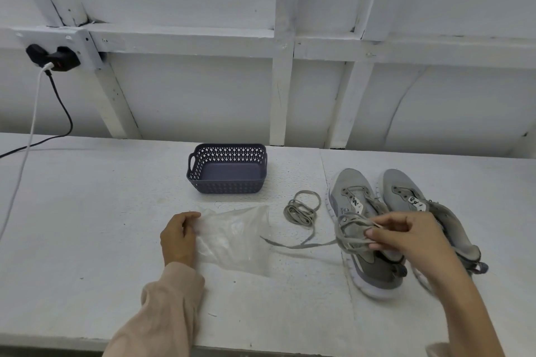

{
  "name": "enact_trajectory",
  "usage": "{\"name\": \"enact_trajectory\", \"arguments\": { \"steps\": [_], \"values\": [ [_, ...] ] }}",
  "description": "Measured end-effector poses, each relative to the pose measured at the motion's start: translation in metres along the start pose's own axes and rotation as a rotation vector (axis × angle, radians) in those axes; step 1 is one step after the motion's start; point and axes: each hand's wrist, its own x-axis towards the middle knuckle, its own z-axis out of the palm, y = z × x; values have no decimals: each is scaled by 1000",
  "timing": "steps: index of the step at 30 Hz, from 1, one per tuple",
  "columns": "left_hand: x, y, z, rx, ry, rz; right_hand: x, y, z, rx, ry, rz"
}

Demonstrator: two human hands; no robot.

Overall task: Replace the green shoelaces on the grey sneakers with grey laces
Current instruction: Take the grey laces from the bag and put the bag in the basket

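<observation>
While the left hand (179, 236) grips the left edge of a clear plastic bag (235, 240) lying flat on the white table (87, 226), the real action is over on the right. Behind the bag stands a dark slotted basket (227, 182), well back from the hands. Just right of the bag, a coiled grey lace (303, 209) sits on the table in a loose heap, with a flat tail trailing toward the near edge.

Next along is the one to watch. The right hand (406, 235) pinches a looped grey lace (352, 233) between thumb and fingers. The bundle hangs just over the first sneaker (352, 182), and one strand drags back across the table toward the bag. It's flat woven tape, pale grey, close to the shoes' own colour.

I'd judge it featherlight and floppy, with no stiffness to push with, and likely to knot if tugged from the middle. Better to find an end tip and feed from there.

The second sneaker (403, 182) lies right beside its partner, toes pointing away. The eyelets near the toes look bare, and no green lace shows anywhere.
</observation>
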Motion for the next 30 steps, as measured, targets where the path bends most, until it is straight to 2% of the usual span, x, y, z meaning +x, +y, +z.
{"name": "enact_trajectory", "arguments": {
  "steps": [6,12,15,18,20,25,30],
  "values": [
    [6,-7,-8,12,21,3,0,6,1,-57,-90,53],
    [7,-9,-7,-1,20,-31,18,37,57,-170,-305,103],
    [5,-5,-8,-13,16,-30,35,58,84,-417,-324,98],
    [4,-5,-9,-17,15,-18,43,74,98,-876,-248,-35],
    [4,-5,-9,-27,15,-23,40,74,101,-1030,-212,-103],
    [4,-4,-8,-34,18,-35,31,70,103,-1033,-178,-220],
    [4,-4,-10,-47,0,-44,26,70,109,-1051,-325,-193]
  ]
}}
